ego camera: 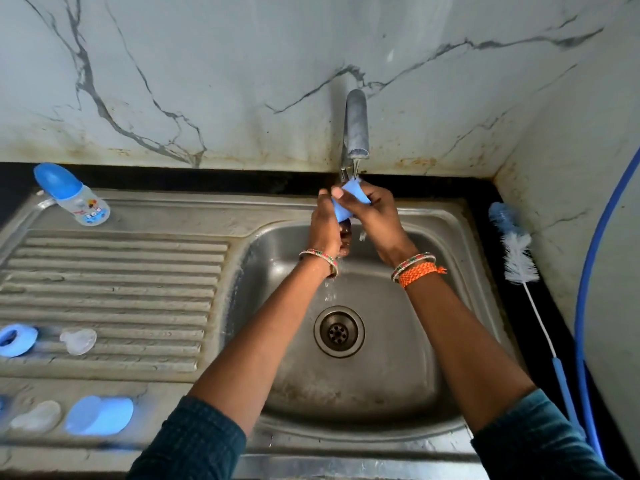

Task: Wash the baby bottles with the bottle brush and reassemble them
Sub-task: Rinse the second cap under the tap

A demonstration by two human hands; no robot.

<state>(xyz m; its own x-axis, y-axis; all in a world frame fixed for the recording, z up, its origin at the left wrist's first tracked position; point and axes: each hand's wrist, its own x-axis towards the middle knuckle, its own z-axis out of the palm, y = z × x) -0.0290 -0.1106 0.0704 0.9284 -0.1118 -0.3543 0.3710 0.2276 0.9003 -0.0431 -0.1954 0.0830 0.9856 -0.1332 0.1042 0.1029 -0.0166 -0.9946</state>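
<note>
Steel sink (450,230) fills most of the view; drainboard (114,271) on the left, basin on the right w/ the drain at its middle. Black table (485,192) runs along the far edge and down the right side. Tap (356,126) at far centre is running, water falling past the wrists into the basin.

Both hands are up under the tap. Left hand (327,220) and right hand (377,213) are both curled round one small blue cap (349,202), rinsing it in the stream; can't tell if anything else is held below it.

Bottle brush (519,251) lies on the table right of the basin, bristle head far, blue handle near. Not in use now.

One assembled baby bottle (74,195) w/ blue cap on lies on its side at the far left corner of the drainboard; can't tell whether it's washed.

Loose parts on the drainboard, left side: blue ring (15,341) and clear teat (79,340) just beside it at mid depth; nearer, a second blue cap (100,415) w/ another clear teat (36,415) to its left. A bit of blue shows at the frame edge, unclear what.

Progress, as I judge it: approx midway. Parts are stripped and being rinsed one by one; no bottle body is visible among the loose parts. Left: finish rinsing, brush whatever's outstanding, then screw rings, teats and caps back on.
</note>
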